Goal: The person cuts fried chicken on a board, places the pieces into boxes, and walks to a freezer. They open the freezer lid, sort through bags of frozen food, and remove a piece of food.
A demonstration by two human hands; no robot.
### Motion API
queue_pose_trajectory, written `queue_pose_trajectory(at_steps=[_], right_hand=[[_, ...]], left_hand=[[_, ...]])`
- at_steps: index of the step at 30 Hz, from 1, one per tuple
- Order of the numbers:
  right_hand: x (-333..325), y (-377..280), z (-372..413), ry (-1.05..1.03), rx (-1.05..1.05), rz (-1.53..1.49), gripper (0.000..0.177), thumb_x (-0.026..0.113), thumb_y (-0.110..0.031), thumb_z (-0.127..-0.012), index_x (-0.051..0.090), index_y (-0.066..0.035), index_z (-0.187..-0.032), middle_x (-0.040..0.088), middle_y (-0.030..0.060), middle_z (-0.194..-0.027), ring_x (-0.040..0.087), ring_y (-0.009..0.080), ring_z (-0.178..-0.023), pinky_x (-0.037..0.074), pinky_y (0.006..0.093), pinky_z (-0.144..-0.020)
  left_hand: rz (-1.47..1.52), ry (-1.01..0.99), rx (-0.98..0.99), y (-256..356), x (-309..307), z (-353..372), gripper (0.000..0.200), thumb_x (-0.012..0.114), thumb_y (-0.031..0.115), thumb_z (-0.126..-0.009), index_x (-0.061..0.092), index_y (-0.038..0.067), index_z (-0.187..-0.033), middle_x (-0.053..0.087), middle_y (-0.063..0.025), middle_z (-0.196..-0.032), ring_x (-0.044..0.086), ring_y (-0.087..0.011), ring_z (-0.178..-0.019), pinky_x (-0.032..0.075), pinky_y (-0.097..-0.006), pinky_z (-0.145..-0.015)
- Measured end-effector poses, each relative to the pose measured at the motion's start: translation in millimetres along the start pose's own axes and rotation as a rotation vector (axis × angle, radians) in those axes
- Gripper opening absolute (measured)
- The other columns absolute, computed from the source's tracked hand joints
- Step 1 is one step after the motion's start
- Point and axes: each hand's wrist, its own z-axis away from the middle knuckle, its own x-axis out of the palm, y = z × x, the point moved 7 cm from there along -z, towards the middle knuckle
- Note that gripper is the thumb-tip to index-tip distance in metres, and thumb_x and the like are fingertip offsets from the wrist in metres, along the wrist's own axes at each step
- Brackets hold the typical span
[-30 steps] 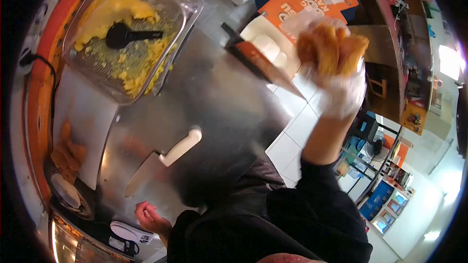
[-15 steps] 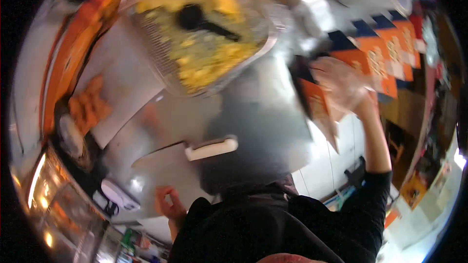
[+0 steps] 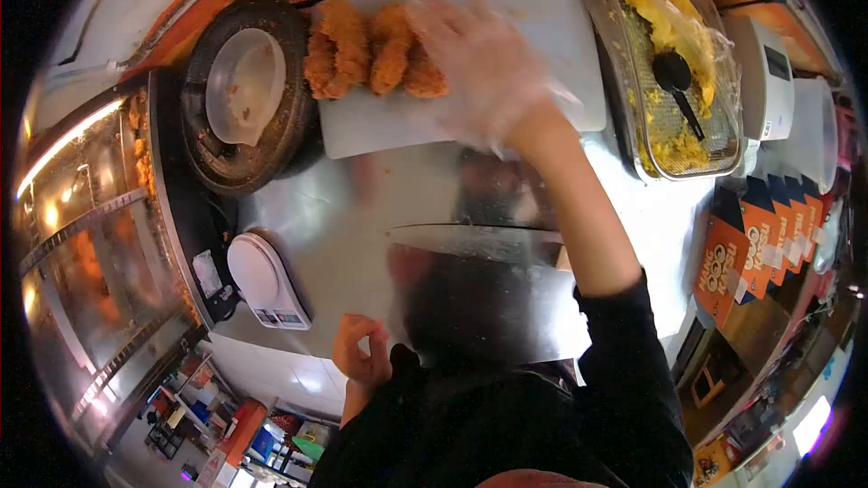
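My right hand (image 3: 484,68), in a clear plastic glove and blurred, reaches over the white board (image 3: 551,117) with its fingers spread. Its fingers are at the right edge of the browned, crispy fried pieces (image 3: 391,47); whether they touch is unclear. Bare and curled, my left hand (image 3: 362,350) stays low near my body, thumb and fingers forming a loop with nothing visible in it. Between the hands a knife (image 3: 479,231) lies on the metal counter (image 3: 344,217), its handle partly hidden by my right forearm.
A plastic bowl (image 3: 245,86) sits in a dark round pan (image 3: 203,140) at left, above a white scale (image 3: 269,280). At right are a wire-mesh tray (image 3: 640,140) with yellow food and a black scoop (image 3: 674,72), a white device (image 3: 762,81) and orange boxes (image 3: 723,258).
The view has turned toward the board. My right hand has left the orange boxes and moved over the board beside the fried pieces. My left hand keeps its curled shape.
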Motion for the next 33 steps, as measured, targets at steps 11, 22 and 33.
queue_pose_trajectory(at_steps=[11, 22, 33], right_hand=[[-4.2, 20.1, -5.2, -0.53, 0.811, 0.099, 0.104, 0.07, -0.04, -0.068, 0.002, -0.019, -0.144, 0.048, 0.016, -0.124, 0.048, 0.0314, -0.112, 0.039, 0.0439, -0.09], [-30.2, 15.1, 209.3, -0.64, 0.546, 0.108, 0.071, 0.059, -0.056, -0.072, 0.043, -0.016, -0.127, 0.048, 0.0117, -0.123, 0.043, 0.0297, -0.114, 0.034, 0.0498, -0.092], [-39.0, 21.3, 305.9, -0.949, 0.554, -0.177, 0.039, 0.049, -0.023, -0.086, 0.043, 0.007, -0.111, 0.054, 0.0244, -0.1, 0.061, 0.0291, -0.068, 0.054, 0.039, -0.053]], left_hand=[[0.12, 0.111, -0.107, -38.8, -46.3, -27.6, 0.004, 0.05, -0.004, -0.081, 0.052, -0.001, -0.083, 0.051, -0.0088, -0.067, 0.048, -0.0157, -0.056, 0.038, -0.0252, -0.054], [0.032, -0.129, 0.118, 11.0, -4.4, -94.9, 0.01, 0.056, -0.005, -0.078, 0.058, 0.001, -0.086, 0.06, -0.0111, -0.075, 0.055, -0.0218, -0.063, 0.042, -0.0295, -0.059], [0.158, 0.07, 0.607, 94.9, 9.4, -180.1, 0.013, 0.058, -0.004, -0.074, 0.059, 0.0, -0.087, 0.059, -0.01, -0.072, 0.053, -0.0229, -0.059, 0.04, -0.0297, -0.056]])
